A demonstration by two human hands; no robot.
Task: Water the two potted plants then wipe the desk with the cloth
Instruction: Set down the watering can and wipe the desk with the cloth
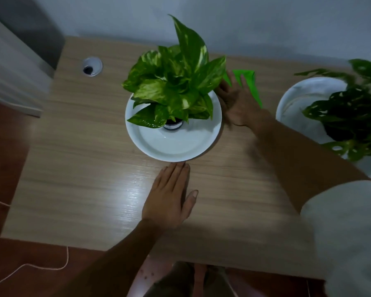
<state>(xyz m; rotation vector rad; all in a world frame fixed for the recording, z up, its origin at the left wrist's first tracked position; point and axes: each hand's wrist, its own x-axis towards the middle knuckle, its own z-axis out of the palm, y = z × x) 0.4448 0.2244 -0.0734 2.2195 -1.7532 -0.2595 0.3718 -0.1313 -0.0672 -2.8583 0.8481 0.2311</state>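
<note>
A variegated pothos plant [176,82] in a small pot stands on a white plate [171,144] at the desk's middle. A darker, holey-leafed plant [351,116] stands on a second white plate [304,97] at the right edge. My right hand [238,101] lies flat on a bright green cloth [252,84] between the two plates, fingers spread, pressing it to the desk. My left hand [169,198] rests palm down on the wooden desk [84,168], its fingertips at the near rim of the pothos plate, holding nothing.
A cable grommet hole [92,66] sits at the desk's back left. A white wall runs behind the desk. A thin cord [41,266] lies on the reddish floor at left. A pale cabinet [7,67] stands to the far left.
</note>
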